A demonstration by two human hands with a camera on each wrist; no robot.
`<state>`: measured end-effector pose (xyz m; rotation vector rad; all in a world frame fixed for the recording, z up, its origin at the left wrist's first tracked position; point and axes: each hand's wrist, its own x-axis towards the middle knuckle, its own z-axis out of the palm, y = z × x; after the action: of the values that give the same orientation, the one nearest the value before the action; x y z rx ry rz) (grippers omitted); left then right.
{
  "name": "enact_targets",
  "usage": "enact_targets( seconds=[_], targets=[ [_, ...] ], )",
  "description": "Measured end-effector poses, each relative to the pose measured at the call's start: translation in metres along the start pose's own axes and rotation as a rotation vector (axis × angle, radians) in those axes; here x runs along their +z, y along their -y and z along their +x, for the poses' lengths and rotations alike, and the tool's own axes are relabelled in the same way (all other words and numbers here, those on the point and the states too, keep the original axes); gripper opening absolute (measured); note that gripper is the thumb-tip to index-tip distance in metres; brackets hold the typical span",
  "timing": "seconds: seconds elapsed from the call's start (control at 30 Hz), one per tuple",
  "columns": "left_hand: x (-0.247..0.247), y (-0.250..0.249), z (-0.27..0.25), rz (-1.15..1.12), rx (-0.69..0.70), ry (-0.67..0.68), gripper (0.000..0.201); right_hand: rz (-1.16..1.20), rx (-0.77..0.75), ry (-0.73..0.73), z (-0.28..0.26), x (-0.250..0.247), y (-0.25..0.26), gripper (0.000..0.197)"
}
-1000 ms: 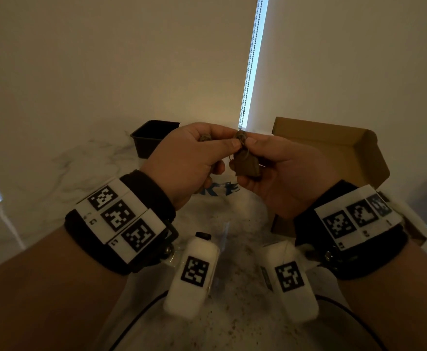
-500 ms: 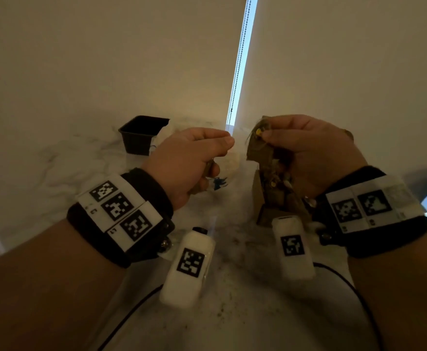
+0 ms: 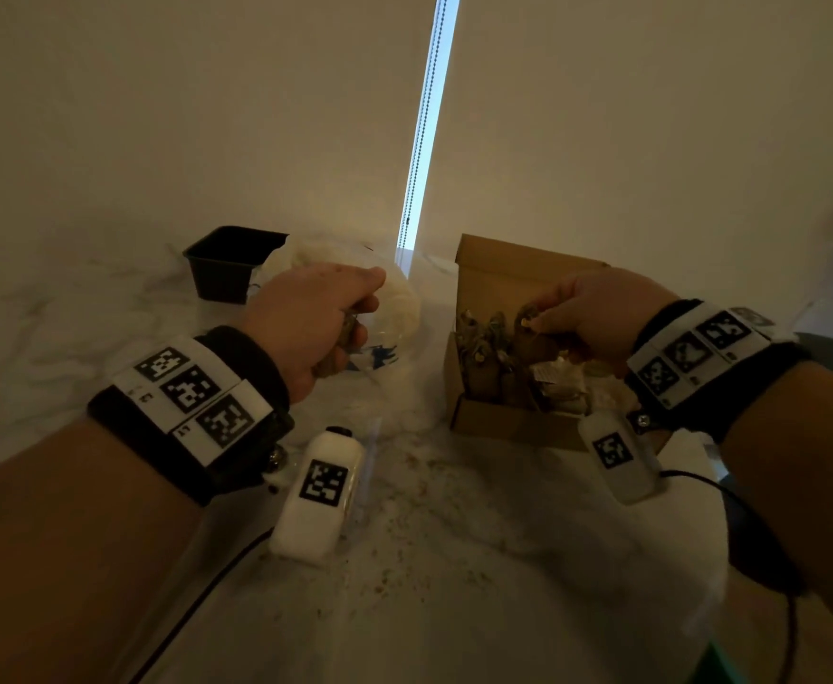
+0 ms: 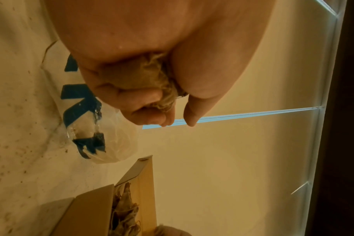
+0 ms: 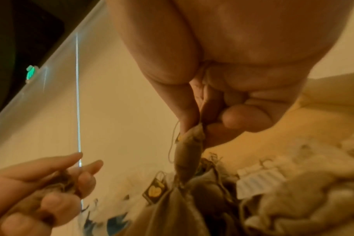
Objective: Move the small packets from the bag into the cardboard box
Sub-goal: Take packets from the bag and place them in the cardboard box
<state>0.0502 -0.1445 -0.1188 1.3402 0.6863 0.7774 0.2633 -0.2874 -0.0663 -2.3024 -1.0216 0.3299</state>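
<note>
An open cardboard box [image 3: 508,422] stands on the marble table at the right, with several small brown burlap packets standing in it. My right hand [image 3: 597,313] hovers over the box and pinches the top of one brown packet [image 5: 187,158], which hangs down among the others. My left hand [image 3: 315,323] is left of the box, above a clear plastic bag [image 3: 394,308] with blue print. Its curled fingers hold another brown packet [image 4: 152,76]. In the left wrist view the bag [image 4: 103,140] lies beyond the fingers and the box [image 4: 91,207] is below it.
A black plastic tub [image 3: 229,261] stands at the back left, beside the bag. White crumpled packing [image 3: 560,382] fills the right part of the box. Brown crumbs dot the marble table [image 3: 429,560] in front. A blind cord [image 3: 424,116] hangs at the back wall.
The hands were together holding packets; now they have parted. My right hand carried its packet right and down into the box. My left hand stayed over the bag with its packet.
</note>
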Motion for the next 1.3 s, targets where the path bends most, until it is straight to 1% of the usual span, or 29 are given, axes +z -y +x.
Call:
enact_targets(
  seconds=[0.1,0.17,0.23,0.37,0.5,0.7,0.8,0.87,0.93,1.03,1.1,1.2,1.27,1.3],
  targets=[
    [-0.002,0.000,0.001,0.008,-0.012,-0.016,0.026,-0.162,0.051,0.101,-0.003,0.005,0.004,0.009],
    [-0.003,-0.001,0.002,-0.001,-0.020,-0.020,0.026,-0.196,0.073,0.147,-0.004,0.011,0.005,0.014],
    [-0.002,-0.002,0.001,-0.024,-0.039,-0.010,0.027,-0.187,0.077,0.148,-0.003,0.016,0.004,0.015],
    [-0.002,-0.007,-0.004,-0.148,-0.135,0.026,0.046,-0.192,0.089,0.140,0.000,0.019,0.003,0.013],
    [-0.005,-0.010,-0.006,-0.261,-0.181,0.055,0.060,-0.203,0.102,0.133,-0.004,0.016,0.007,0.014],
    [-0.007,-0.016,-0.011,-0.374,-0.220,0.105,0.073,-0.313,0.032,0.060,-0.011,0.004,0.023,0.010],
    [-0.008,-0.018,-0.012,-0.418,-0.218,0.139,0.078,-0.335,-0.090,-0.003,-0.015,-0.001,0.039,0.010],
    [-0.009,-0.018,-0.013,-0.452,-0.211,0.160,0.080,-0.277,-0.212,-0.055,-0.020,0.000,0.052,0.009],
    [-0.009,-0.019,-0.013,-0.482,-0.196,0.172,0.081,-0.120,-0.280,-0.035,-0.024,0.010,0.066,0.012],
    [-0.009,-0.020,-0.012,-0.511,-0.150,0.134,0.078,0.152,-0.279,0.110,-0.028,0.037,0.085,0.024],
    [-0.008,-0.020,-0.012,-0.524,-0.126,0.109,0.075,0.255,-0.277,0.225,-0.026,0.054,0.092,0.031],
    [-0.008,-0.019,-0.009,-0.534,-0.116,0.083,0.074,0.326,-0.286,0.343,-0.026,0.076,0.096,0.028],
    [-0.008,-0.018,-0.006,-0.525,-0.110,0.082,0.077,0.444,-0.261,0.406,-0.025,0.087,0.096,0.026],
    [-0.008,-0.018,-0.005,-0.519,-0.109,0.082,0.079,0.497,-0.242,0.414,-0.024,0.091,0.095,0.026]
  ],
)
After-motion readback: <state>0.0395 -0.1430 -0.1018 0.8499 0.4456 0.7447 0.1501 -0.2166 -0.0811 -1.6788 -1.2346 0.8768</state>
